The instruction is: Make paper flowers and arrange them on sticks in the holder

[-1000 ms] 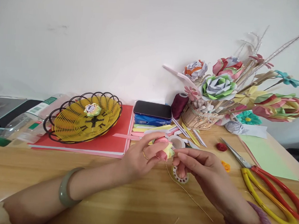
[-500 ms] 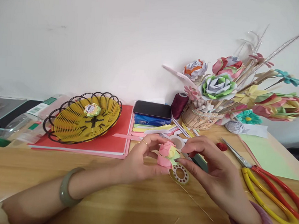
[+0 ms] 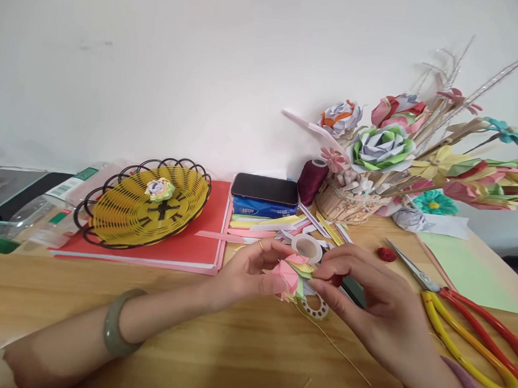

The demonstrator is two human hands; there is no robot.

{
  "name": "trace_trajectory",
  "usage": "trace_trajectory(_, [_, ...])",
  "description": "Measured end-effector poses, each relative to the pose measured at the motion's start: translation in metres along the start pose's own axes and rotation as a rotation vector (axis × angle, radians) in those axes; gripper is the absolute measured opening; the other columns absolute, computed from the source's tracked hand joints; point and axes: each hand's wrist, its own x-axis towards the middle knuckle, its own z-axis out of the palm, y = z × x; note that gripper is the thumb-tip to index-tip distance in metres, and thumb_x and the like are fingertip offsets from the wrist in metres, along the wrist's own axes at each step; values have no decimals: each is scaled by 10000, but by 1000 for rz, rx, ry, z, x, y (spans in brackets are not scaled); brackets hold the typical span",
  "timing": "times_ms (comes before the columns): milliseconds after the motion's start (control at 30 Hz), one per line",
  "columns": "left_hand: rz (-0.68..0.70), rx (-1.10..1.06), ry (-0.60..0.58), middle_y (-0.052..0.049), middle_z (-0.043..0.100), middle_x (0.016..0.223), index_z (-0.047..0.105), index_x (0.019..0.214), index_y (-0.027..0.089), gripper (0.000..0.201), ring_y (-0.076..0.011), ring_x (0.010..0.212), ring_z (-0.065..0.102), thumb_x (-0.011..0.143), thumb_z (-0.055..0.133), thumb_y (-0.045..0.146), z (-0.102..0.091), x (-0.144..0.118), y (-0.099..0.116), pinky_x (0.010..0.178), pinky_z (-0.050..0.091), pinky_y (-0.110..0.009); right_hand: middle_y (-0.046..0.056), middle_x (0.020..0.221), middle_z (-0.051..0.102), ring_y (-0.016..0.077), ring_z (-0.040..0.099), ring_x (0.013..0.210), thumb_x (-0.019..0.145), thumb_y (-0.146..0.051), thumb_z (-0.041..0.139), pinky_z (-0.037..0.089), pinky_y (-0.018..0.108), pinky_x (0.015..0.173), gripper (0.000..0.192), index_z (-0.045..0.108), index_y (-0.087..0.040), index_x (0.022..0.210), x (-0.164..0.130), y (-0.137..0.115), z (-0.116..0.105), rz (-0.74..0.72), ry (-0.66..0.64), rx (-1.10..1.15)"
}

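Between the fingers and thumb of my left hand (image 3: 242, 278) is a small paper flower (image 3: 287, 277), with pink petals outside and yellow and green ones toward its right side. My right hand (image 3: 362, 293) is closed, thumb and forefinger pinching the green-yellow petal edge on the flower's right. A white ring with round holes (image 3: 322, 309) lies partly hidden just under the flower. Behind the hands sits a roll of white tape (image 3: 296, 245). A thin cord (image 3: 337, 346) trails across the wood below the fingers.
At left, a yellow woven basket (image 3: 106, 216) holding another paper flower (image 3: 159, 189) rests on red paper (image 3: 215, 214). A phone (image 3: 265, 189) tops a blue pack (image 3: 262, 208) by paper strips (image 3: 266, 223). Right are large scissors (image 3: 451, 299) and a flower-filled pot (image 3: 347, 203).
The paper flower has been turned in my left hand, so more green and yellow petals face right. My left thumb has shifted up onto the pink petals; my right hand stays at its right edge.
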Motion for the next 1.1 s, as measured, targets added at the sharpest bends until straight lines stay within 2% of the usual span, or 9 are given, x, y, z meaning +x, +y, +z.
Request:
trace_trajectory(100, [-91, -82, 10, -46, 611, 871, 590, 964, 188, 404, -120, 729, 587, 637, 730, 378, -2, 0, -1, 601, 514, -230, 18, 725, 614, 143, 595, 653, 824, -227, 565, 480, 246, 555, 85, 585, -222, 742, 1, 1, 1, 20, -16, -3])
trace_trajectory(200, [-175, -155, 36, -17, 586, 785, 583, 965, 184, 422, -96, 637, 587, 631, 731, 394, -2, 1, -3, 566, 514, -219, 28, 737, 612, 143, 604, 642, 800, -174, 593, 486, 247, 558, 54, 563, -220, 801, -3, 5, 5, -135, 125, -181])
trace_trajectory(267, [-213, -204, 58, -10, 580, 784, 575, 937, 176, 421, -88, 615, 590, 620, 738, 400, -1, 1, -3, 552, 513, -214, 31, 744, 621, 146, 607, 629, 761, -129, 627, 481, 247, 548, 150, 550, -228, 844, -7, 9, 7, -262, 210, -338])
trace_trajectory(333, [-234, -240, 71, -13, 587, 786, 565, 910, 167, 426, -92, 622, 596, 607, 746, 405, 1, 1, -2, 556, 512, -215, 33, 765, 640, 154, 615, 628, 736, -116, 646, 478, 254, 542, 222, 549, -244, 890, -11, 13, 8, -327, 235, -446])
trace_trajectory(533, [-283, -271, 83, -9, 596, 762, 547, 881, 156, 449, -90, 614, 590, 574, 770, 395, 4, 0, 2, 562, 508, -220, 40, 792, 661, 166, 625, 644, 742, -119, 642, 477, 271, 560, 243, 568, -246, 936, -14, 20, 8, -352, 180, -491])
trace_trajectory(667, [-284, -255, 91, 19, 577, 714, 560, 891, 163, 436, -66, 568, 573, 571, 776, 367, 4, 2, 1, 548, 497, -200, 40, 784, 658, 164, 625, 654, 771, -143, 619, 484, 268, 567, 192, 581, -238, 933, -12, 18, 8, -333, 158, -452])
trace_trajectory(800, [-281, -220, 100, 12, 587, 753, 577, 909, 165, 434, -61, 571, 579, 578, 771, 368, 3, 2, -1, 542, 482, -183, 38, 773, 648, 157, 621, 650, 784, -163, 611, 483, 262, 565, 142, 580, -229, 906, -10, 17, 9, -317, 143, -445])
trace_trajectory(1100, [-159, -83, 54, -24, 607, 844, 576, 932, 161, 450, -97, 694, 584, 577, 773, 355, -1, 4, -5, 623, 491, -227, 44, 803, 620, 148, 615, 694, 788, -164, 610, 494, 252, 602, 140, 559, -203, 913, -7, 20, 6, -311, 51, -392])
